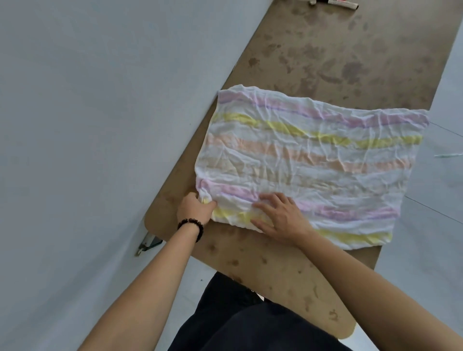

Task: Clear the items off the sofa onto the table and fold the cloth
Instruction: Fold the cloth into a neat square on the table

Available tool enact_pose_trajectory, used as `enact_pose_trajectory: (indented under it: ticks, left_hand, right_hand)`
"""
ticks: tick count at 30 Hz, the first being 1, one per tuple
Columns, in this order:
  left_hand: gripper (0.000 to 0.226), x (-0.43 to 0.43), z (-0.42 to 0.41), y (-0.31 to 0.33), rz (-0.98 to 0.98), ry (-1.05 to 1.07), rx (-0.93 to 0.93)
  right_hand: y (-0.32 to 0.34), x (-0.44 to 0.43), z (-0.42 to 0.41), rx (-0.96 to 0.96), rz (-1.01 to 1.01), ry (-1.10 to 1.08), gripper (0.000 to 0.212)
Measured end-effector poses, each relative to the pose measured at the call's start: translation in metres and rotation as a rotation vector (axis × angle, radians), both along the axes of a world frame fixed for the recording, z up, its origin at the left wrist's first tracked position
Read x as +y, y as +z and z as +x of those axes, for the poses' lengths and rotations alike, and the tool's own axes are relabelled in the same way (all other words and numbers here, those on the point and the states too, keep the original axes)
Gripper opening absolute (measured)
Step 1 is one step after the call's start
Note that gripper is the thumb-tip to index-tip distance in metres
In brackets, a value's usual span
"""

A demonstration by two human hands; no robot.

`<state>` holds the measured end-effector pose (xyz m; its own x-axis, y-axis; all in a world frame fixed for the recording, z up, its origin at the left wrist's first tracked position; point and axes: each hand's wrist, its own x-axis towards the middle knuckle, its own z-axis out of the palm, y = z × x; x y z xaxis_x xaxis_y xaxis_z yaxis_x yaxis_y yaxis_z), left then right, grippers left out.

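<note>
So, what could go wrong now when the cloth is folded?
The cloth is very wrinkled, so the fold may come out uneven. Its right side reaches the table edge; if the left hand lifts its pinched corner, it might slide off, as the right hand presses only nearby.

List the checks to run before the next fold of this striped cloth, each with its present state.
1. Cloth spread on the table: ok, though wrinkled.
2. Left hand grips the near corner: ok.
3. Right hand pressed flat on the cloth: ok.
4. Marker apart from the cloth: ok, at the far end.
5. Cloth's right edge fully on the table: cannot tell.
</note>
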<state>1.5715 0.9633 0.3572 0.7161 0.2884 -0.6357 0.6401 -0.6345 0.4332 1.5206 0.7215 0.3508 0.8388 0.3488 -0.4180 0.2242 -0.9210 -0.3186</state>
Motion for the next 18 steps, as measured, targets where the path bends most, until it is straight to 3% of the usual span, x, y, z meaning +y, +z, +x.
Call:
enact_pose_trajectory:
  ticks: [3, 6, 9, 12, 15, 18]
  left_hand:
    - [0.045, -0.01, 0.01, 0.0, -0.126, 0.014, 0.017]
    - [0.03, -0.014, 0.016, 0.001, -0.119, -0.023, 0.003]
    - [0.025, 0.003, 0.012, 0.001, -0.166, 0.063, -0.034]
    - [0.042, 0.031, 0.006, 0.002, -0.25, 0.223, 0.033]
    - [0.045, 0.052, 0.01, 0.003, -0.506, 0.387, 0.119]
    - [0.041, 0.055, 0.029, 0.014, -0.682, 0.358, 0.181]
  right_hand:
    - [0.01, 0.009, 0.042, -0.005, 0.118, -0.238, 0.045]
    - [0.011, 0.012, 0.085, 0.022, 0.117, -0.356, 0.045]
    - [0.01, 0.014, 0.117, 0.018, 0.031, -0.366, 0.049]
    - [0.007, 0.025, 0.124, 0.018, -0.096, -0.295, 0.05]
    - [0.009, 0.045, 0.102, 0.011, -0.006, -0.346, 0.065]
    - [0.016, 0.067, 0.067, -0.016, 0.153, -0.198, 0.1]
